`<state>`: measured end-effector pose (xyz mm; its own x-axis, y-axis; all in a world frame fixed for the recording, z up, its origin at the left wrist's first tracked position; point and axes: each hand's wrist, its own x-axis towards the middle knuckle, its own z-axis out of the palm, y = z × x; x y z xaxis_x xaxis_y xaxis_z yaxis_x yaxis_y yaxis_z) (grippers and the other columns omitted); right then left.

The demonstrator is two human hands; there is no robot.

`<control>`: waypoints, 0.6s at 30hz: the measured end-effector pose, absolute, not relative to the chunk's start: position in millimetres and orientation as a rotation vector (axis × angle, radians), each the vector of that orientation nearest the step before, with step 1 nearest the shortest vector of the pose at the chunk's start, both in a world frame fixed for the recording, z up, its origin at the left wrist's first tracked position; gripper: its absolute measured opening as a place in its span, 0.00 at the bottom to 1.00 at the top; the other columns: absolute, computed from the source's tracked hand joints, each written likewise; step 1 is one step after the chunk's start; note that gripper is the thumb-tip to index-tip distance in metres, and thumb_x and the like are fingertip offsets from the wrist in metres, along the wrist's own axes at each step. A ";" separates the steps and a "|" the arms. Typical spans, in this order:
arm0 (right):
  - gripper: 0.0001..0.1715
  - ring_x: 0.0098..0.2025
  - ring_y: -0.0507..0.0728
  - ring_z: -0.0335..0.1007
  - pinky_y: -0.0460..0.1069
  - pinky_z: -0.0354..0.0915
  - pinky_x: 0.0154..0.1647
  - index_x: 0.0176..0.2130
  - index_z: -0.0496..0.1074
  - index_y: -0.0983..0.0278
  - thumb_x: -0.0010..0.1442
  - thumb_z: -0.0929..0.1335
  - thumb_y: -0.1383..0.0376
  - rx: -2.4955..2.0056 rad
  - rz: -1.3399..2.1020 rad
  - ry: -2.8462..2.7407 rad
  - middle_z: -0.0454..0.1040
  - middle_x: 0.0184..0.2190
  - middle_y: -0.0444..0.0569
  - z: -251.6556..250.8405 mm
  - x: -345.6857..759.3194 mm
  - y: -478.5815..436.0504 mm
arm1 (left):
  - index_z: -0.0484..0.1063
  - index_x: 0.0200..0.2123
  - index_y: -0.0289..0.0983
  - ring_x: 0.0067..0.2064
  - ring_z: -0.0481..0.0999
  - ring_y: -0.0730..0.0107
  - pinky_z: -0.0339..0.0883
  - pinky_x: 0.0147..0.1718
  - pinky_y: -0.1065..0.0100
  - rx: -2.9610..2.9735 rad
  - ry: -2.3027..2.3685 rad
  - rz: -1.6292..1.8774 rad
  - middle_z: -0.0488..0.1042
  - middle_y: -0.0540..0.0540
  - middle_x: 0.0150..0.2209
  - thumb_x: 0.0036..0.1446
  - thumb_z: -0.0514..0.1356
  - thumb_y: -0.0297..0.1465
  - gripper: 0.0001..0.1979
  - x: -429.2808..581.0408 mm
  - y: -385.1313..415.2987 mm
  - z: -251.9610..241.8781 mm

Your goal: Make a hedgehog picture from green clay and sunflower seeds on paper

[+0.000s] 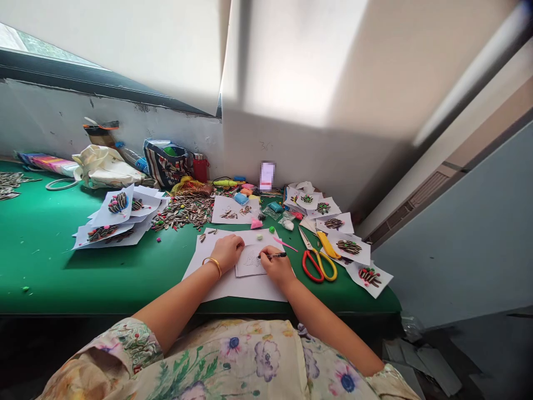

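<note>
My right hand is closed round a black pen, its tip on a small white card with a faint line drawing. My left hand, with a gold bangle on the wrist, rests at the card's upper left edge, its fingers curled; whether they pinch anything is hidden. Under the card lie larger white sheets. A few sunflower seeds sit on the sheets' upper left, and a pale green clay lump lies above the card.
Scissors with red and yellow handles lie to the right, beside cards with seed pictures. More such cards are stacked at left. A seed pile, clay packets, bags and a phone stand or lie farther back.
</note>
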<state>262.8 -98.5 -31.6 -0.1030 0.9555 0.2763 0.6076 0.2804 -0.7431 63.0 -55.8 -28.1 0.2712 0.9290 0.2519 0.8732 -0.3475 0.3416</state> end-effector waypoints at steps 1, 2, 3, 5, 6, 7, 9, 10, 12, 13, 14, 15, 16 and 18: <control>0.11 0.33 0.54 0.69 0.47 0.59 0.33 0.31 0.73 0.60 0.58 0.62 0.65 -1.421 0.586 -1.802 0.75 0.28 0.44 -31.9 262.9 -98.2 | 0.76 0.35 0.41 0.41 0.75 0.62 0.64 0.42 0.63 2.393 1.709 0.623 0.77 0.45 0.38 0.60 0.55 0.30 0.09 63.0 -55.9 -28.1; 0.11 0.32 0.54 0.68 0.47 0.59 0.33 0.31 0.73 0.60 0.58 0.62 0.65 -1.426 0.582 -1.798 0.75 0.28 0.44 -32.2 263.0 -97.9 | 0.76 0.35 0.41 0.41 0.75 0.62 0.64 0.42 0.63 2.392 1.710 0.622 0.78 0.45 0.38 0.60 0.55 0.30 0.09 63.0 -56.0 -28.0; 0.11 0.32 0.54 0.68 0.47 0.59 0.33 0.30 0.73 0.60 0.58 0.62 0.65 -1.430 0.581 -1.794 0.75 0.28 0.44 -32.4 263.2 -97.6 | 0.76 0.35 0.41 0.42 0.75 0.62 0.64 0.42 0.64 2.391 1.710 0.620 0.78 0.46 0.38 0.60 0.55 0.30 0.09 63.1 -56.1 -27.9; 0.12 0.32 0.54 0.68 0.47 0.60 0.33 0.30 0.74 0.60 0.58 0.62 0.65 -1.428 0.583 -1.790 0.75 0.28 0.44 -32.2 263.7 -97.4 | 0.76 0.35 0.41 0.42 0.75 0.62 0.64 0.42 0.64 2.387 1.712 0.618 0.78 0.45 0.38 0.60 0.55 0.30 0.09 63.2 -56.3 -27.6; 0.12 0.33 0.54 0.69 0.47 0.60 0.34 0.31 0.74 0.60 0.58 0.62 0.64 -1.423 0.584 -1.788 0.75 0.28 0.44 -31.7 263.8 -97.5 | 0.76 0.35 0.41 0.42 0.75 0.62 0.64 0.42 0.64 2.386 1.713 0.618 0.78 0.45 0.38 0.60 0.55 0.30 0.09 63.2 -56.3 -27.5; 0.12 0.34 0.55 0.69 0.47 0.61 0.35 0.32 0.74 0.60 0.59 0.61 0.64 -1.417 0.585 -1.786 0.76 0.30 0.44 -30.9 263.8 -97.7 | 0.76 0.35 0.41 0.42 0.75 0.62 0.64 0.42 0.64 2.385 1.713 0.618 0.78 0.45 0.38 0.60 0.55 0.30 0.09 63.2 -56.3 -27.4; 0.13 0.35 0.55 0.70 0.47 0.62 0.36 0.33 0.74 0.60 0.60 0.61 0.63 -1.406 0.590 -1.788 0.76 0.31 0.45 -28.9 263.5 -98.5 | 0.76 0.35 0.41 0.42 0.75 0.62 0.64 0.42 0.63 2.384 1.712 0.619 0.78 0.45 0.38 0.60 0.55 0.30 0.09 63.1 -56.2 -27.4; 0.13 0.36 0.55 0.70 0.47 0.62 0.36 0.34 0.75 0.60 0.60 0.61 0.62 -1.401 0.596 -1.793 0.76 0.32 0.45 -27.9 263.2 -99.0 | 0.76 0.35 0.41 0.42 0.75 0.62 0.64 0.42 0.63 2.385 1.711 0.621 0.78 0.45 0.38 0.60 0.55 0.30 0.09 63.1 -56.0 -27.6; 0.12 0.36 0.55 0.70 0.47 0.62 0.36 0.34 0.75 0.59 0.60 0.62 0.62 -1.391 0.610 -1.810 0.77 0.32 0.44 -26.6 262.4 -99.7 | 0.76 0.35 0.41 0.41 0.74 0.62 0.64 0.42 0.63 2.388 1.709 0.626 0.78 0.45 0.38 0.60 0.55 0.30 0.09 62.9 -55.7 -28.1; 0.12 0.36 0.55 0.71 0.47 0.62 0.36 0.34 0.75 0.59 0.60 0.62 0.62 -1.390 0.615 -1.816 0.77 0.32 0.44 -26.4 262.1 -99.9 | 0.76 0.35 0.41 0.41 0.74 0.62 0.64 0.42 0.63 2.389 1.709 0.629 0.77 0.45 0.38 0.60 0.55 0.30 0.09 62.8 -55.6 -28.5; 0.12 0.36 0.55 0.70 0.47 0.62 0.36 0.34 0.75 0.59 0.60 0.62 0.62 -1.393 0.616 -1.817 0.77 0.32 0.44 -26.5 261.9 -99.8 | 0.76 0.35 0.41 0.41 0.74 0.62 0.64 0.42 0.63 2.391 1.708 0.632 0.77 0.46 0.38 0.60 0.55 0.30 0.09 62.7 -55.4 -29.0; 0.12 0.36 0.55 0.70 0.47 0.62 0.36 0.34 0.75 0.59 0.60 0.62 0.63 -1.400 0.614 -1.812 0.77 0.32 0.45 -26.9 261.8 -99.6 | 0.76 0.35 0.41 0.41 0.74 0.62 0.64 0.42 0.64 2.393 1.706 0.636 0.77 0.46 0.38 0.60 0.55 0.30 0.09 62.6 -55.3 -29.4; 0.12 0.36 0.55 0.70 0.47 0.62 0.36 0.34 0.75 0.60 0.60 0.62 0.63 -1.409 0.610 -1.805 0.77 0.32 0.45 -27.6 261.8 -99.3 | 0.76 0.35 0.41 0.41 0.74 0.62 0.64 0.42 0.64 2.395 1.705 0.639 0.77 0.46 0.38 0.60 0.55 0.30 0.09 62.5 -55.2 -29.8; 0.13 0.36 0.55 0.70 0.47 0.61 0.36 0.33 0.75 0.60 0.60 0.62 0.62 -1.422 0.603 -1.792 0.76 0.32 0.45 -29.0 262.1 -98.4 | 0.76 0.35 0.41 0.41 0.74 0.62 0.63 0.42 0.64 2.400 1.701 0.645 0.77 0.46 0.38 0.60 0.55 0.30 0.08 62.2 -55.0 -30.4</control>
